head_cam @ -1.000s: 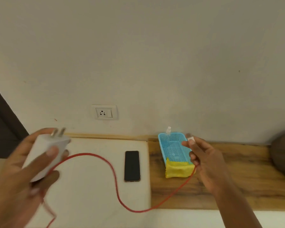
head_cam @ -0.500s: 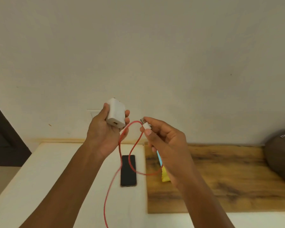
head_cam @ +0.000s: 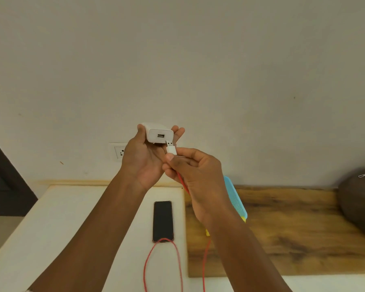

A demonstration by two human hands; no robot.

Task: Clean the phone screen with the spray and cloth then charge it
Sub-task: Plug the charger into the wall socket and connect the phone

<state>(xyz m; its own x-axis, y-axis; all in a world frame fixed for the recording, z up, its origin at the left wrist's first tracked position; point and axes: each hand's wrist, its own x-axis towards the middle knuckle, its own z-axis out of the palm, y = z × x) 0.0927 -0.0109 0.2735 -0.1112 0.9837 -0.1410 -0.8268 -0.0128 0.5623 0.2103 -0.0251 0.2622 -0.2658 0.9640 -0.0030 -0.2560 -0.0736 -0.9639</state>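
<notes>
My left hand (head_cam: 144,160) holds a white charger adapter (head_cam: 159,134) up in front of the wall, its USB port facing me. My right hand (head_cam: 198,175) pinches the white USB plug (head_cam: 170,147) of a red cable (head_cam: 179,262), the plug's metal tip just below and right of the port, not inserted. The black phone (head_cam: 162,221) lies face up on the white table (head_cam: 67,228) below my hands, and the cable loops past its near end. A blue basket (head_cam: 236,199) with a yellow cloth (head_cam: 207,232) is mostly hidden behind my right wrist. The spray is hidden.
A white wall socket (head_cam: 119,152) sits on the wall just left of my left hand. A wooden board (head_cam: 293,228) lies to the right of the white table, and a dark brown bag (head_cam: 360,199) rests at its far right end.
Both hands rose and came together in front of the socket. The adapter turned so its USB port faces me, and the plug moved up close to the port.
</notes>
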